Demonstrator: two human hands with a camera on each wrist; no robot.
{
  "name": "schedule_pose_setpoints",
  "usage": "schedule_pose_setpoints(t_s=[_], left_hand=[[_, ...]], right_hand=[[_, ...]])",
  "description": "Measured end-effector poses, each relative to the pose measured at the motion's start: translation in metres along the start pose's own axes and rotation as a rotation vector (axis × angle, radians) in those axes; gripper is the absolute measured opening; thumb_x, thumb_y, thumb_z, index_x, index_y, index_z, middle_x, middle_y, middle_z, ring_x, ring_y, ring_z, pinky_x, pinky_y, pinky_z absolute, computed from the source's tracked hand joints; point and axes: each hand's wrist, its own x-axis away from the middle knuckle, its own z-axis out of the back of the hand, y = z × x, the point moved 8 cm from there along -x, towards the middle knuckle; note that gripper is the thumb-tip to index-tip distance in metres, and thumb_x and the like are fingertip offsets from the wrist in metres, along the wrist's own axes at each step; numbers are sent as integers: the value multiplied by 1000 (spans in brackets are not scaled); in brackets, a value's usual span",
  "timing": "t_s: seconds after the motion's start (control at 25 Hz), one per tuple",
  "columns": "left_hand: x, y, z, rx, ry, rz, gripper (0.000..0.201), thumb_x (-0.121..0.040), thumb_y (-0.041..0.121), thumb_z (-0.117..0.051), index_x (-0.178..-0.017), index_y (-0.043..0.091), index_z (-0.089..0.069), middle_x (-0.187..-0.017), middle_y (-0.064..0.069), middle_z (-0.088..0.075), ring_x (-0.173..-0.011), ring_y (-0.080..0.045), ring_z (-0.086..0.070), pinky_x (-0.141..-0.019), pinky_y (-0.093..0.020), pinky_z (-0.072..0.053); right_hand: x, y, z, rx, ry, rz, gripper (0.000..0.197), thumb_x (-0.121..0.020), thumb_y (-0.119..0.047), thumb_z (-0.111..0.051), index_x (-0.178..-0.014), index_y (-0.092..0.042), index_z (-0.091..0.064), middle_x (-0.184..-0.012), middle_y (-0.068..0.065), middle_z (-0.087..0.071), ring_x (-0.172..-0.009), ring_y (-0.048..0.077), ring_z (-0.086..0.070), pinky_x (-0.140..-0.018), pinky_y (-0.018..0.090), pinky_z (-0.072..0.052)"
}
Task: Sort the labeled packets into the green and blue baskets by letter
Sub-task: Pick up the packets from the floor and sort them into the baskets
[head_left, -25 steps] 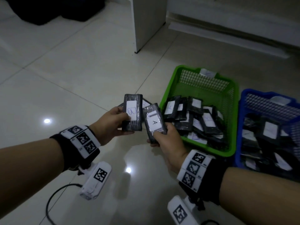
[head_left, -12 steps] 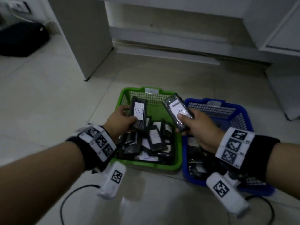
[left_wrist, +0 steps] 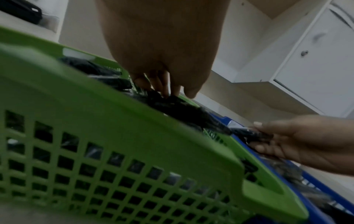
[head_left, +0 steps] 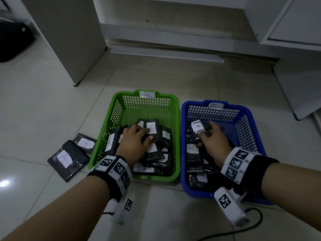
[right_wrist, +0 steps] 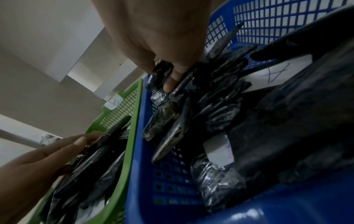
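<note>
Baskets' rims touching; hands inside each.

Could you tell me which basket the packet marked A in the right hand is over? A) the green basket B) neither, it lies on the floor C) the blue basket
C: the right hand holds the A packet inside the blue basket.

A pale tiled floor (head_left: 52, 105) with thin grout lines fills the dim room; a bright light reflection (head_left: 4, 183) glints on it, left of a grey cabinet panel (head_left: 69, 37). Right of that panel runs a white baseboard (head_left: 166, 54), then a white cupboard door (head_left: 295, 21).
</note>
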Motion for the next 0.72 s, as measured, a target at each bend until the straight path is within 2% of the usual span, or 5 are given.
schedule_pose_setpoints(t_s=[0.08,0.16,0.28,0.44,0.72], left_hand=[[-1,4,6,-53,-98,-84,42,-93,38,-51,-132,22,-53,-126,-4,-50,-116,-27,-41,-102,-35,-32],[0,4,26,-83,-183,-159,39,-89,32,-58,-127,22,-57,-124,-6,-51,-117,-27,-45,-103,-35,-34],[10,-12,73,-136,-256,-187,26,-85,25,-62,-111,23,-66,-114,-5,-54,-107,-22,-53,-97,-28,-41],[44,-93,124,-196,-289,-6,27,-83,26,-64,-111,26,-65,-111,-2,-54,-99,-17,-59,-88,-23,-43],[80,-258,132,-142,-34,398,61,-73,41,-74,-126,23,-51,-128,-6,-51,-118,-29,-49,-97,-45,-44]], right_hand=[[5,-1,0,89,15,30,70,-80,-43,-64,-140,-20,-37,-131,11,-55,-113,31,-58,-100,47,-47],[20,-13,0,153,49,55,65,-83,-32,-66,-140,-20,-38,-139,15,-41,-121,30,-50,-108,37,-39],[50,-32,-22,111,-13,46,54,-87,-16,-62,-137,-23,-42,-129,13,-41,-95,23,-54,-92,27,-45],[95,-99,-110,220,-336,348,38,-86,-15,-61,-122,-25,-53,-107,3,-45,-83,10,-49,-78,24,-41],[112,-176,-279,774,-548,732,43,-83,-34,-59,-125,-23,-54,-124,7,-49,-122,27,-37,-104,34,-32]])
